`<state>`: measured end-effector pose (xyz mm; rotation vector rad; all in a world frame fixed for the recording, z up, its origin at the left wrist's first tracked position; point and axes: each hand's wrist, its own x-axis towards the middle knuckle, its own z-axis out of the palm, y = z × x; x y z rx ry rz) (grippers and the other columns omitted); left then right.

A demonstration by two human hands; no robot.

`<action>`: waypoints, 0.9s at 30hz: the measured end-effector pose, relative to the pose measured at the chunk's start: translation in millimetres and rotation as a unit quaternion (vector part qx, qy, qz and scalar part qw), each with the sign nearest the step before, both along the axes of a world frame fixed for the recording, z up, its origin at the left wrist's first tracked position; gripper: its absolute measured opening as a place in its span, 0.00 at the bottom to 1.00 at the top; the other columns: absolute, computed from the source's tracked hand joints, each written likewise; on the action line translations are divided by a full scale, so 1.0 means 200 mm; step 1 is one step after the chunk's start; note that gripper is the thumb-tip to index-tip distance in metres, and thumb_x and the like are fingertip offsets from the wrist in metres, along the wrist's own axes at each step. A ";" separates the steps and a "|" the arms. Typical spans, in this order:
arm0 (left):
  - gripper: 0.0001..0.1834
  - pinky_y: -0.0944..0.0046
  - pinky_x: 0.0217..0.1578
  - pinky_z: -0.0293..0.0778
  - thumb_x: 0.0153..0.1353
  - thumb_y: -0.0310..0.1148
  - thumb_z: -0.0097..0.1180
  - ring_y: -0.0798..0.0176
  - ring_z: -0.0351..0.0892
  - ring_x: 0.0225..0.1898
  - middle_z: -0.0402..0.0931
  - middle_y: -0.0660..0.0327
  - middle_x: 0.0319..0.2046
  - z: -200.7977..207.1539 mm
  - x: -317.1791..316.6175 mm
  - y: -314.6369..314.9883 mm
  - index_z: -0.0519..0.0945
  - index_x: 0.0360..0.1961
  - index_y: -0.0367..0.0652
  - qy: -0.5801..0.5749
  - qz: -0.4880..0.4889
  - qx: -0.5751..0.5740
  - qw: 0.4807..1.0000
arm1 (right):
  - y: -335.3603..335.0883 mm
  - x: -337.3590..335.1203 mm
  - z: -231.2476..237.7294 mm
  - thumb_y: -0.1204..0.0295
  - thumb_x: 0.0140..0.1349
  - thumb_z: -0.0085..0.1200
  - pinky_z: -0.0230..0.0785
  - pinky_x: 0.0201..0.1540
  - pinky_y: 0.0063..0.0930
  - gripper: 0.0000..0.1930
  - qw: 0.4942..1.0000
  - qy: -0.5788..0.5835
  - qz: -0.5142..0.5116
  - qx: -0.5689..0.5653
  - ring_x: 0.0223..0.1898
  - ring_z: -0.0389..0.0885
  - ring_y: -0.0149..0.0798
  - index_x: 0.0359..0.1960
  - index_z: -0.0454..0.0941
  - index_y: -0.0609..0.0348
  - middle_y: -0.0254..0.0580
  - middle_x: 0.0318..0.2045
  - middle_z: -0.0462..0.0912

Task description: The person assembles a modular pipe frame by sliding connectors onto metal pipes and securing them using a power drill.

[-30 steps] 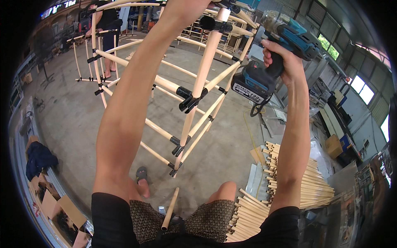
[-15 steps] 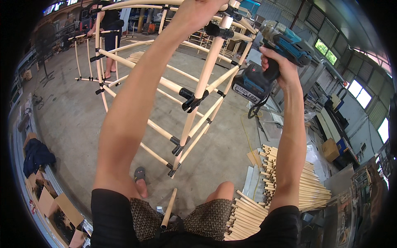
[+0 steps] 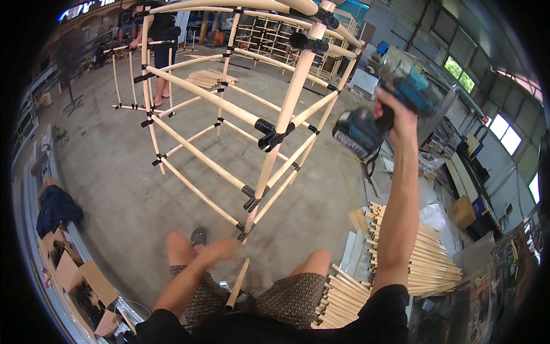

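My right hand [image 3: 395, 112] is wrapped round the grip of a teal and black cordless drill [image 3: 417, 89], raised at the right of the frame. My left hand [image 3: 224, 250] hangs low over my lap, smeared by motion. It is nearest to a short cream tube [image 3: 237, 285] that points up between my thighs; whether its fingers touch anything does not show. Before me stands a tall rack of cream pipes [image 3: 291, 100] joined by black pipe joints [image 3: 269, 136]. Another black joint [image 3: 309, 42] sits higher on the same near upright.
Bundles of loose cream pipes [image 3: 421, 252] lie on the floor to my right. Opened cardboard boxes [image 3: 94, 284] with black parts and a dark cloth [image 3: 58, 211] are at the left. A person [image 3: 163, 51] stands behind the rack beside a smaller pipe frame [image 3: 117, 80].
My left hand has come off the top of the rack and dropped to my lap. The drill, still in my right hand, has shifted slightly right and down.
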<state>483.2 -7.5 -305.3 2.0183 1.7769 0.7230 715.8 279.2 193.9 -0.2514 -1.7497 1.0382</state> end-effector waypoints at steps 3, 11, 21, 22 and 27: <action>0.31 0.51 0.43 0.77 0.55 0.24 0.50 0.45 0.82 0.44 0.81 0.47 0.43 -0.31 0.21 -0.02 0.74 0.62 0.57 0.136 -0.103 -0.339 0.925 | -0.02 0.04 -0.11 0.75 0.53 0.65 0.62 0.20 0.23 0.06 0.998 -0.018 -0.026 -0.057 0.16 0.71 0.30 0.28 0.78 0.61 0.35 0.19 0.76; 0.43 0.53 0.40 0.75 0.54 0.21 0.50 0.51 0.81 0.39 0.76 0.47 0.52 -0.68 0.30 -0.14 0.63 0.68 0.77 0.112 -0.158 -0.424 0.885 | -0.08 -0.10 -0.20 0.76 0.52 0.66 0.61 0.20 0.23 0.08 0.996 -0.004 0.027 -0.083 0.16 0.71 0.29 0.28 0.77 0.59 0.35 0.18 0.75; 0.24 0.50 0.56 0.69 0.62 0.31 0.49 0.41 0.72 0.58 0.53 0.49 0.71 -0.62 0.33 -0.13 0.72 0.60 0.61 0.132 -0.247 -0.314 0.907 | -0.07 -0.12 -0.18 0.75 0.52 0.65 0.62 0.21 0.24 0.08 0.996 0.004 0.039 -0.083 0.16 0.71 0.30 0.26 0.76 0.59 0.36 0.17 0.75; 0.25 0.50 0.53 0.71 0.60 0.29 0.51 0.41 0.74 0.55 0.56 0.48 0.69 -0.64 0.31 -0.13 0.73 0.59 0.60 0.101 -0.232 -0.299 0.920 | -0.06 -0.12 -0.18 0.75 0.52 0.65 0.62 0.21 0.24 0.08 0.996 0.004 0.038 -0.084 0.16 0.71 0.30 0.27 0.76 0.59 0.36 0.17 0.75; 0.23 0.49 0.46 0.74 0.58 0.27 0.55 0.41 0.79 0.48 0.71 0.45 0.58 -0.76 0.29 -0.10 0.73 0.56 0.54 -0.198 -0.116 -0.245 0.942 | -0.07 -0.13 -0.17 0.75 0.53 0.65 0.63 0.21 0.25 0.08 0.995 -0.002 0.041 -0.095 0.16 0.71 0.31 0.27 0.76 0.60 0.37 0.17 0.75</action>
